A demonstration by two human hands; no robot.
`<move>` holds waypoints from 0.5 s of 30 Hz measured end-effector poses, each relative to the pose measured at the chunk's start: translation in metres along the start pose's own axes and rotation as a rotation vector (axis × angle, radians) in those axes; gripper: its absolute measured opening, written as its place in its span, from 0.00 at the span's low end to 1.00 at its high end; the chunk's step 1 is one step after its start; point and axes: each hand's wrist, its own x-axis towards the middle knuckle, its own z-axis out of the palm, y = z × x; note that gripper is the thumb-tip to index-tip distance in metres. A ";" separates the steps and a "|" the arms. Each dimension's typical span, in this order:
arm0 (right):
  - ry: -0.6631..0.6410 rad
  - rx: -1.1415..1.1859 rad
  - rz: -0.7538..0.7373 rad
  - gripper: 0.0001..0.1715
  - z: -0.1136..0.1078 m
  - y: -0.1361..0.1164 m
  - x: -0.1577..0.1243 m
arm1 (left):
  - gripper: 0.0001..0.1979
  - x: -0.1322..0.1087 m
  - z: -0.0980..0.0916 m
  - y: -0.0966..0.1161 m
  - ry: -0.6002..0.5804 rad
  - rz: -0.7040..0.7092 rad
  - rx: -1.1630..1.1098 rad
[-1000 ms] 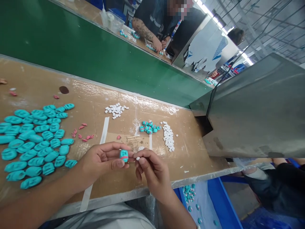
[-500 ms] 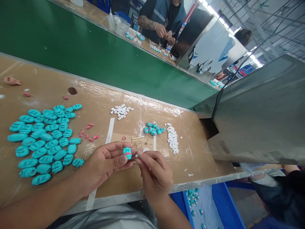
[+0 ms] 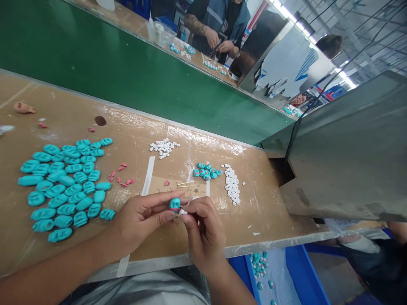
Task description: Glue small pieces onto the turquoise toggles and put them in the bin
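Note:
Between the thumb and fingers of my left hand [image 3: 140,220] is a small turquoise moulded piece [image 3: 174,204] with a pink band across it. Close against its right side, my right hand [image 3: 205,228] pinches a tiny white piece [image 3: 182,212]. Whether the two pieces touch I cannot tell. Just beyond my hands lies a cluster of banded turquoise pieces [image 3: 206,171]. White pieces form a long pile [image 3: 232,186] to the right and a smaller pile [image 3: 163,147] farther back. Many plain turquoise pieces [image 3: 66,181] are spread on the left, with pink bits [image 3: 122,167] beside them.
Thin sticks [image 3: 185,185] lie on the brown tabletop [image 3: 260,199]. A green partition [image 3: 127,80] runs along its back, and a metal box [image 3: 343,161] stands at the right. Below the edge is a blue bin [image 3: 299,271]. A co-worker [image 3: 219,29] works beyond the partition.
The turquoise piece has turned in my left hand, so its pink band now sits lower. My right hand has brought the white piece closer to it. The view has shifted slightly.

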 end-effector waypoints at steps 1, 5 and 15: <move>-0.015 -0.020 -0.016 0.11 0.001 0.000 0.001 | 0.14 0.000 -0.001 -0.001 0.005 0.017 0.054; -0.049 -0.052 -0.054 0.14 0.002 -0.001 0.003 | 0.16 0.000 -0.004 -0.004 0.030 0.082 0.263; -0.019 0.100 0.095 0.09 0.001 -0.003 0.004 | 0.17 -0.007 0.003 0.002 0.062 0.341 0.408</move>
